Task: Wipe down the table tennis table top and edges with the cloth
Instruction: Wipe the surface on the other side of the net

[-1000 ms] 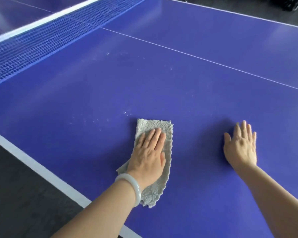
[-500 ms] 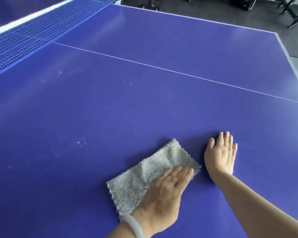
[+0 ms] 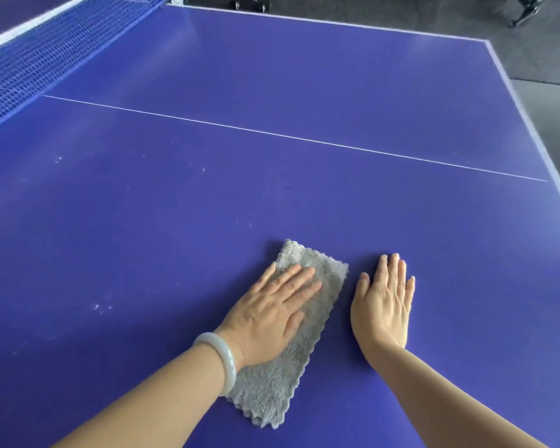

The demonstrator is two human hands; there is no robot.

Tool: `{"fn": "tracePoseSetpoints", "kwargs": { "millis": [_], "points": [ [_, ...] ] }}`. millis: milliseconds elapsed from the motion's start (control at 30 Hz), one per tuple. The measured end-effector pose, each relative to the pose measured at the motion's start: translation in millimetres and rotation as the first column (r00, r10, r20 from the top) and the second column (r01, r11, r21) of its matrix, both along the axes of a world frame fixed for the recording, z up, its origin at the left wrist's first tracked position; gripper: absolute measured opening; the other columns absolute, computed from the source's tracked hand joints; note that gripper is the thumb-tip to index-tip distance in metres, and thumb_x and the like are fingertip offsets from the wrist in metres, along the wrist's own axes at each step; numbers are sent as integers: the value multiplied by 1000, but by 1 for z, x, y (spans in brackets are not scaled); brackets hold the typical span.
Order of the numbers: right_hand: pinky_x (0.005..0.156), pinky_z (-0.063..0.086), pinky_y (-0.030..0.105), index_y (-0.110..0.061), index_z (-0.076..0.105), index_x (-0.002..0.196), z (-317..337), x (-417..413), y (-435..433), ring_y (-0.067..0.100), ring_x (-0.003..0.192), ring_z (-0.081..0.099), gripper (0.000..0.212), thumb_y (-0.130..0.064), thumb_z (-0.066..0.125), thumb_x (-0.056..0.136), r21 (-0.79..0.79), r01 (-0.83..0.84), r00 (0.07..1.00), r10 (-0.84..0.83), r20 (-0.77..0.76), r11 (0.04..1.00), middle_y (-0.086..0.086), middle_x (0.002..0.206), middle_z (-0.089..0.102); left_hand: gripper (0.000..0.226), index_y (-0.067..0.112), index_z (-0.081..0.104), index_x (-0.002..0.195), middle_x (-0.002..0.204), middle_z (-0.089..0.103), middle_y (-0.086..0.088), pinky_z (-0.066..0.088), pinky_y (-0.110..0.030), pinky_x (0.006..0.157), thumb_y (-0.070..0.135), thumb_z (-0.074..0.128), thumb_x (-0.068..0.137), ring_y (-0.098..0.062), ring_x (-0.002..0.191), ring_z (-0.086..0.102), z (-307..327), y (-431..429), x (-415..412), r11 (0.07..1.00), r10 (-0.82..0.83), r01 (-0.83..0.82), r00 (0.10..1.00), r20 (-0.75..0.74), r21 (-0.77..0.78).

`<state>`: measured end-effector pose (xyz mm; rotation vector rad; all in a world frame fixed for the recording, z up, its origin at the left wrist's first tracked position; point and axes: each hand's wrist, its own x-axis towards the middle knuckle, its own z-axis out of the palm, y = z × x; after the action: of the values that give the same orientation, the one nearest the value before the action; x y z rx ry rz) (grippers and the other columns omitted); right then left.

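Low on the left of the table top (image 3: 143, 237) we see white specks (image 3: 102, 307). In the low middle our left hand (image 3: 272, 315) presses flat on the grey cloth (image 3: 272, 386), fingers straight. Just right of it our right hand (image 3: 383, 305) lies flat, holding nothing. With no real grip, the cloth could slip and we could miss those specks.

Left hand (image 3: 272, 315) slides the grey cloth (image 3: 265, 389) rightward, now just beside the right hand (image 3: 385, 305). Palm sits mid-cloth.
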<state>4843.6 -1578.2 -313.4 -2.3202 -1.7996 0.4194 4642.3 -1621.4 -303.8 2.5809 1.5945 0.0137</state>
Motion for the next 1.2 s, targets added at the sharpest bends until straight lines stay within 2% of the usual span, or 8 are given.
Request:
{"fn": "tracePoseSetpoints", "kwargs": {
  "millis": [133, 233, 400, 567, 733, 933, 1100, 1200],
  "points": [
    [121, -17, 32, -12, -4, 158, 0, -1, -1, 9, 151, -17, 60, -35, 12, 105, -2, -3, 1000, 3, 15, 1000, -2, 166, -11, 57, 17, 10, 158, 165, 3, -4, -4, -43, 123, 31, 20, 103, -21, 152, -3, 3, 30, -38, 863, 503, -502, 864, -3, 53],
    [122, -17, 33, -11, -5, 158, -1, -3, 1, 11, 151, -18, 61, -38, 10, 104, -8, 2, 999, -2, 45, 1000, -1, 166, -13, 62, 6, 14, 156, 164, 6, -11, 1, -43, 123, 30, 26, 100, -25, 152, 1, 2, 28, -34, 771, 634, -636, 772, 50, 32],
    [120, -20, 31, -12, -6, 158, -2, -4, 1, 9, 150, -21, 62, -37, 10, 104, -13, 3, 999, -2, 53, 1000, -2, 165, -15, 64, 5, 12, 156, 164, 5, -9, 9, -42, 123, 33, 20, 98, -22, 152, -1, -4, 8, 51, 982, 188, -187, 975, 118, -22],
    [120, -18, 28, -14, -1, 159, -1, -2, 2, 2, 146, -22, 60, -37, 12, 104, 29, 9, 999, -10, 47, 1000, -5, 165, -12, 54, 17, 18, 157, 164, 10, 3, 6, -34, 124, 27, 24, 104, -11, 151, 4, 9, 64, 3, 972, -209, 220, 970, 126, -81],
    [118, -20, 22, -16, 5, 159, 1, -5, 0, 0, 147, -17, 58, -34, 16, 105, 40, 32, 999, -33, 26, 999, -10, 164, -9, 61, 38, 1, 156, 163, -14, 8, -8, -53, 120, 56, 13, 98, -15, 149, -21, 1, 87, -33, 987, -144, 137, 987, -76, -87],
    [122, -15, 29, -15, 2, 159, 6, -9, 3, 9, 151, -14, 63, -38, 25, 105, 4, 69, 994, -70, 79, 998, -5, 166, -9, 60, 27, 4, 157, 164, -9, 5, 4, -50, 122, 47, 13, 101, -15, 150, -15, -4, 89, -27, 996, -72, 73, 997, 7, -57],
    [123, 13, 35, -11, 29, 154, 22, 3, 26, 23, 148, 23, 60, -39, 43, 102, 17, 118, 992, -119, 51, 993, 5, 160, 29, 55, 27, 17, 156, 165, 5, 3, 12, -48, 119, 39, 20, 102, -19, 152, 0, 2, 88, -26, 997, -50, 53, 997, 57, -57],
    [124, 3, 35, -12, 17, 158, 32, 14, 74, 18, 154, 6, 62, -38, 35, 105, 16, 169, 985, -170, 14, 985, 2, 166, 12, 55, 26, 27, 155, 163, 16, 1, 16, -48, 116, 37, 27, 101, -21, 151, 12, 7, 88, -25, 997, -49, 52, 996, 70, -52]
  ]
}}
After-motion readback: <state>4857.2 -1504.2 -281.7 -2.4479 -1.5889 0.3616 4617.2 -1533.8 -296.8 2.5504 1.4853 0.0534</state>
